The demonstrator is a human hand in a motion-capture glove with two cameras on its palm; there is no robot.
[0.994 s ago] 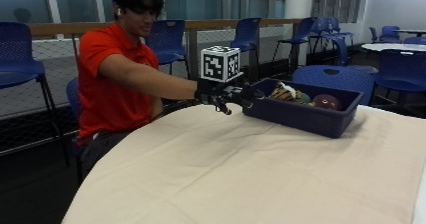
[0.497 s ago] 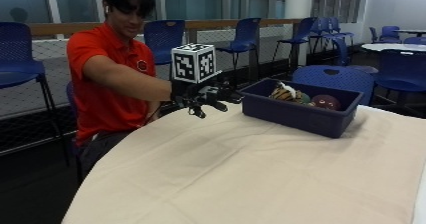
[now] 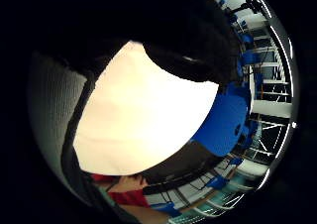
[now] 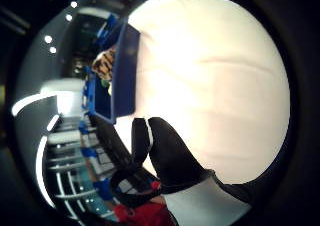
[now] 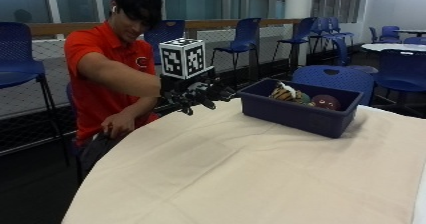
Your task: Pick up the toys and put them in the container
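We count one bin (image 5: pixel 297 115) on one table (image 5: pixel 266 174), and in it two toys we can tell apart: one striped tiger (image 5: pixel 287 92) and one dark red ball (image 5: pixel 325 102) (a greenish bit shows between them, but we cannot say what it is). One gloved hand (image 5: pixel 196 94) is over the table. Behind it all we count at least six blue chairs (image 5: pixel 242 39); the far ones blur together.

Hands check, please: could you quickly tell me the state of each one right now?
Gloved right hand: open, fingers relaxed, holding nothing, raised above the table.
Bare left hand: resting at the lap, fingers unclear.
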